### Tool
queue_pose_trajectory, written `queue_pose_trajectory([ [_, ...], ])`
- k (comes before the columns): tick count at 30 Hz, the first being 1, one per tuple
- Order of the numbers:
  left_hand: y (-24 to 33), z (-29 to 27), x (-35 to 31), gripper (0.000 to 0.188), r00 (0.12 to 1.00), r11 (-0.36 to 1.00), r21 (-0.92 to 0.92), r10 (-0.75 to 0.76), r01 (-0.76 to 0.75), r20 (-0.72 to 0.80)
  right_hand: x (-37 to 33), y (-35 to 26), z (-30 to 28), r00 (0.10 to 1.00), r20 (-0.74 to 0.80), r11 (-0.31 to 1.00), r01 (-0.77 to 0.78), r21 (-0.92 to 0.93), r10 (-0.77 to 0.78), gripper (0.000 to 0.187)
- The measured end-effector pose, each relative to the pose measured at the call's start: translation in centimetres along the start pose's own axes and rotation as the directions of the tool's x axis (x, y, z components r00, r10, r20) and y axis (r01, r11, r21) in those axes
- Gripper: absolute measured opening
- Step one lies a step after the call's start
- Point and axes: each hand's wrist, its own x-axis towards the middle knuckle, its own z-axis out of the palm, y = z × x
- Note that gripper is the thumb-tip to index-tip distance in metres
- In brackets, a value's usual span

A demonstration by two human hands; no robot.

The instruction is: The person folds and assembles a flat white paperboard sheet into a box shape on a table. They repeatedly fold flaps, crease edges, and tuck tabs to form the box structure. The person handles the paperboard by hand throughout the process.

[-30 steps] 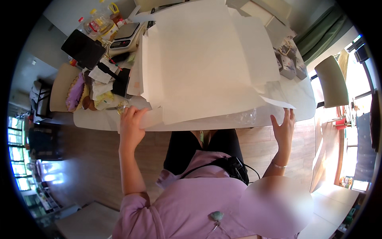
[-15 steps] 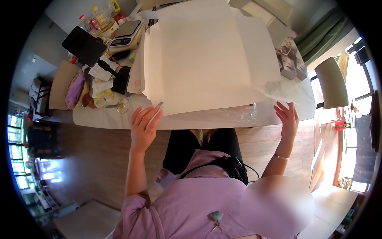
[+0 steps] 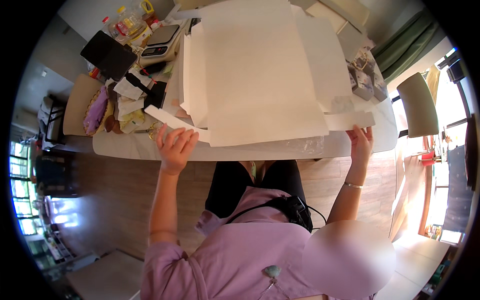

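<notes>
Left grip (image 3: 175, 149) spread open, holding nothing, at the lower-left flap of the large cream paper sheet (image 3: 260, 75), right grip (image 3: 361, 142) pinching its lower-right corner, white tabletop (image 3: 150, 149), clutter (image 3: 125, 95) upper left

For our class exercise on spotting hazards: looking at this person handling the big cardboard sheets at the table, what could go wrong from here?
1. The cardboard sheets overhang the table edge; held only by the right hand at one flap, they might slide off.
2. The left hand is open beside scissors and clutter; a swinging flap could sweep these off.
</notes>
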Motion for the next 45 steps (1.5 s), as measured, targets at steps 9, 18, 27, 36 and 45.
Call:
queue_pose_trajectory([
  [9,3.9,0.5,-2.8,0.032,0.967,0.977,-0.039,-0.201,0.209,0.156,-1.7,0.8,-1.4,0.983,-0.174,0.990,-0.082,-0.117,0.061,0.080],
  [18,4.6,0.9,-0.1,0.034,0.939,0.949,-0.054,-0.299,0.312,0.169,-2.7,-0.1,1.5,0.898,-0.285,0.540,-0.064,-0.839,-0.336,0.080],
  [27,7.8,2.0,0.5,0.030,0.986,0.958,-0.236,-0.165,0.163,0.013,-10.4,1.3,11.2,0.553,0.694,0.014,0.786,-0.618,-0.462,0.031],
  [36,8.5,2.2,-0.9,0.027,0.978,0.933,-0.294,-0.202,0.206,0.047,-11.1,5.4,14.4,0.455,0.844,0.155,0.890,-0.428,-0.285,0.029],
  [45,8.5,2.6,-0.3,0.023,0.930,0.823,-0.435,-0.342,0.366,0.135,-13.0,7.5,20.7,0.270,0.918,0.251,0.947,-0.198,-0.292,0.021],
])
